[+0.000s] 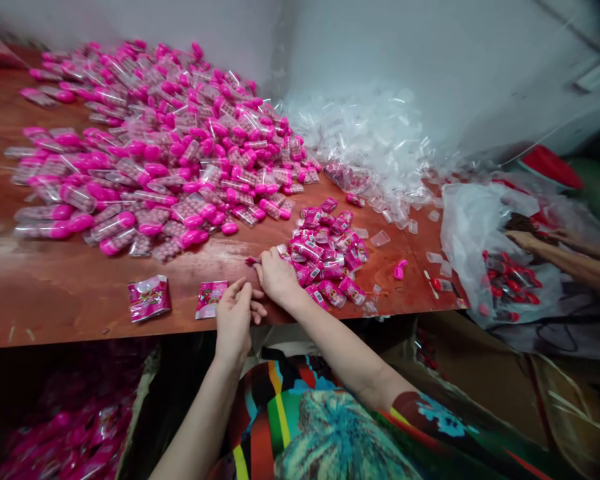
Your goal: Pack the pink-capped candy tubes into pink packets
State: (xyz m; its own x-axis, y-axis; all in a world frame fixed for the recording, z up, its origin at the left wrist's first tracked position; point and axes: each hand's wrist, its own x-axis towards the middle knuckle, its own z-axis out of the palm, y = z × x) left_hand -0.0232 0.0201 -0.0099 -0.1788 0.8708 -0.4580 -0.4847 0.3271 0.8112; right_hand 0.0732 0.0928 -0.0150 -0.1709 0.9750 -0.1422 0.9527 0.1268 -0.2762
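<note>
My right hand [279, 277] is closed at the left edge of a pile of small pink printed packets [325, 253]. Its fingertips pinch a pink packet [251, 261], of which only a small end shows. Close beside it, my left hand [239, 312] has loosely curled fingers that stand apart, and I see nothing in it. A flat pink packet [210, 299] lies just left of that hand. Further left, a puffier pink sachet [149, 298] rests by the table's front edge.
A large heap of clear tubes with pink caps [180, 147] covers the back left. Clear plastic cups [375, 147] are piled behind the packets. At right, another person's hand [525, 241] is by a plastic bag [463, 227] of red-capped tubes. Below left, a box holds pink packets [80, 433].
</note>
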